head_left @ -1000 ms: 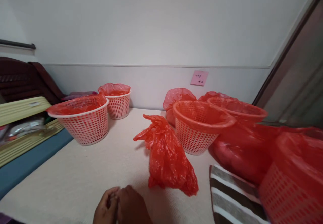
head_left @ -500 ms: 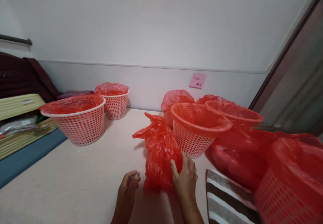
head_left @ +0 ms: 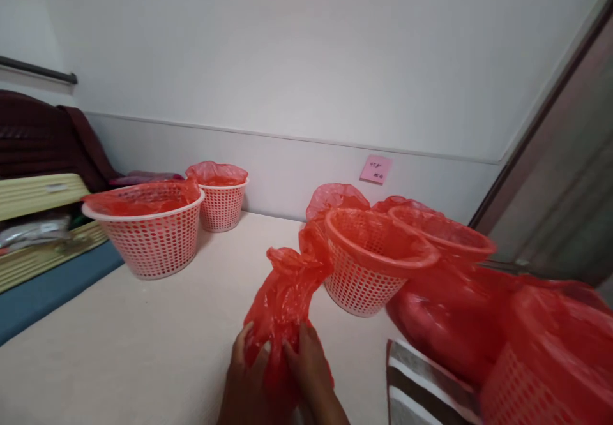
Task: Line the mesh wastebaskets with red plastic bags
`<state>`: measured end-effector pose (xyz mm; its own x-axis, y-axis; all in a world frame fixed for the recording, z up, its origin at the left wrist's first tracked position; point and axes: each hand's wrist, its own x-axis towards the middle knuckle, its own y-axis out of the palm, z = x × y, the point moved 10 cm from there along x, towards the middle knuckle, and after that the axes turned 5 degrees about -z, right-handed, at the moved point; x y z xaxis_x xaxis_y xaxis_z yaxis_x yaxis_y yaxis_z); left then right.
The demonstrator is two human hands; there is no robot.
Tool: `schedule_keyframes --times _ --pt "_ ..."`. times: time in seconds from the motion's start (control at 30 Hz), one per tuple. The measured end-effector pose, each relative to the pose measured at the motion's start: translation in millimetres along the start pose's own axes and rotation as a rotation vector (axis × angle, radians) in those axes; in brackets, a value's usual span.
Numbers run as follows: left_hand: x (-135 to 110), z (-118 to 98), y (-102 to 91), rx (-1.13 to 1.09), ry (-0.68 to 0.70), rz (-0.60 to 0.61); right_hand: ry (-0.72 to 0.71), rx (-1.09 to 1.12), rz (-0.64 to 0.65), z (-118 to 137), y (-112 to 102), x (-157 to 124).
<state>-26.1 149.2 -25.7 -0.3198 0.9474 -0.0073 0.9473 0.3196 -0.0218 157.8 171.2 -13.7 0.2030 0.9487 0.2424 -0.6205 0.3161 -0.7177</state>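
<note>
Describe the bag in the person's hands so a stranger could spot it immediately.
Find the pale surface below the wall, then look left of the striped cloth. There, between the left hand and right hand, is a crumpled red plastic bag. Unlike the red bags lining the baskets, it is held.

Pale surface [head_left: 158,335]: flat, reaching the back wall [head_left: 268,170]
Left: near basket [head_left: 153,246] and, behind it, far basket [head_left: 223,209], both upright
Right of centre: red-rimmed basket [head_left: 359,290], upright
Right: bulging red bag [head_left: 431,326]; striped cloth [head_left: 421,383], lying flat
</note>
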Motion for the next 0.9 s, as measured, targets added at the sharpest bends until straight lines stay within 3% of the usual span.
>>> schedule_keyframes --times 0.17,0.27,0.37,0.47,0.7,0.9 --pt "14.5 -3.5 -24.9 0.124 0.051 -0.099 0.004 0.215 -0.032 19.9 5.2 4.1" --pt "13.3 -17.2 -34.9 0.204 0.195 -0.157 -0.030 0.228 -0.021 26.6 9.0 5.0" --pt "3.5 -37.0 -32.2 0.269 0.416 -0.159 -0.064 0.196 -0.010 30.4 10.5 3.4" --pt "-5.4 -45.0 -16.8 0.372 0.557 -0.084 -0.085 0.136 0.020 35.7 13.0 -0.1" --pt "0.6 -24.3 2.8 0.506 0.545 -0.032 -0.105 0.128 0.085 41.2 20.9 -9.8" --pt "26.5 5.9 6.3 0.723 0.481 0.060 -0.075 0.162 0.066 31.2 17.6 -7.0"
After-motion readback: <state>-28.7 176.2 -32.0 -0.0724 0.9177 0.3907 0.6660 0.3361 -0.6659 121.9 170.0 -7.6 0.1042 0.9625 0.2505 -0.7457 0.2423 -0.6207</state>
